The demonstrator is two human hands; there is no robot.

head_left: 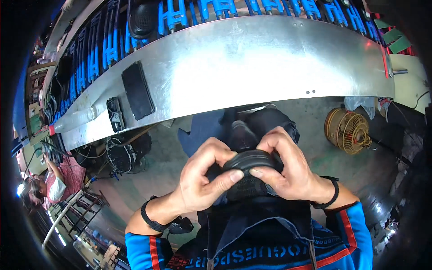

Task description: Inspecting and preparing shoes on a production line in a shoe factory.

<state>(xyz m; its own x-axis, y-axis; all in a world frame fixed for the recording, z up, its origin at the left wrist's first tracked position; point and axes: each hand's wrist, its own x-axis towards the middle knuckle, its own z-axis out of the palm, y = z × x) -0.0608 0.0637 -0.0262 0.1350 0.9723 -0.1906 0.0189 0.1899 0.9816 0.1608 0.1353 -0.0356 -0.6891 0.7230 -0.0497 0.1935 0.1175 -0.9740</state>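
Both hands grip a black rounded piece with a ridged, curved edge (pixel 249 160), held up in front of my body. My left hand (pixel 204 173) has its thumb pressed on the near face and its fingers curled around the left end. Likewise, my right hand (pixel 288 168) pinches the right end, thumb in front and fingers behind. Just beyond the piece, a dark rounded form (pixel 243 135) shows between the hands; whether it belongs to the same piece I cannot tell. Dark cloth of my apron (pixel 256 225) lies below.
A shiny metal table (pixel 234 67) curves across the front, bearing a black phone (pixel 137 90), a small dark object (pixel 115 114) and a clear bottle (pixel 78 120). Behind it stand blue racks (pixel 173 15). A round fan (pixel 347 130) is at the right; another person (pixel 63 180) is at the left.
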